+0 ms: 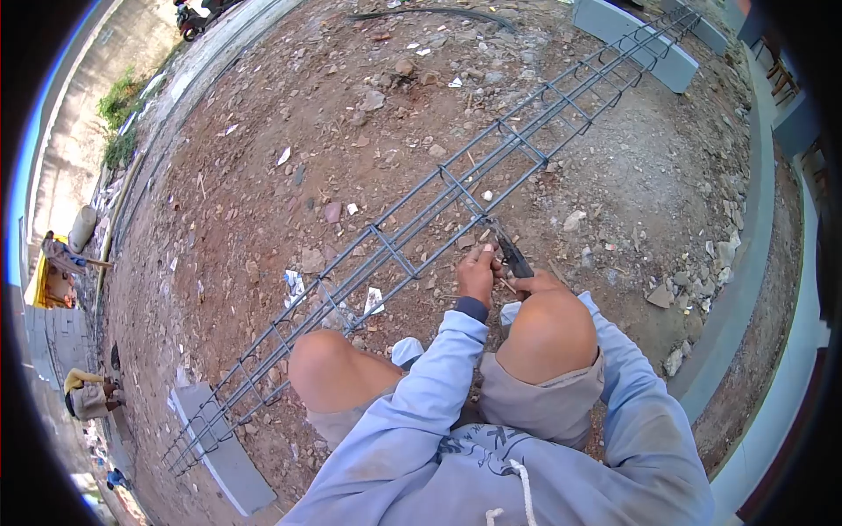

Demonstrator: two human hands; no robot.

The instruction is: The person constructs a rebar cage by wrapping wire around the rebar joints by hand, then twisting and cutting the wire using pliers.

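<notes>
A long cage of steel rebar (511, 143) with square stirrups runs diagonally across the ground in front of me. In my right hand (537, 281), partly hidden behind my raised knee, is a dark pair of pincers (511, 254). Its jaws point up at the near lower bar, at or very near a stirrup corner. My left hand (476, 276) is closed just left of the tool, fingers curled close to its jaws. What those fingers hold, if anything, is too small to make out.
Grey blocks prop the cage at the lower left (224, 451) and upper right (636, 44). Stones and rubble (693, 294) litter the dirt. A low concrete kerb (745, 263) runs along the right. Another person (88, 394) bends over at the far left.
</notes>
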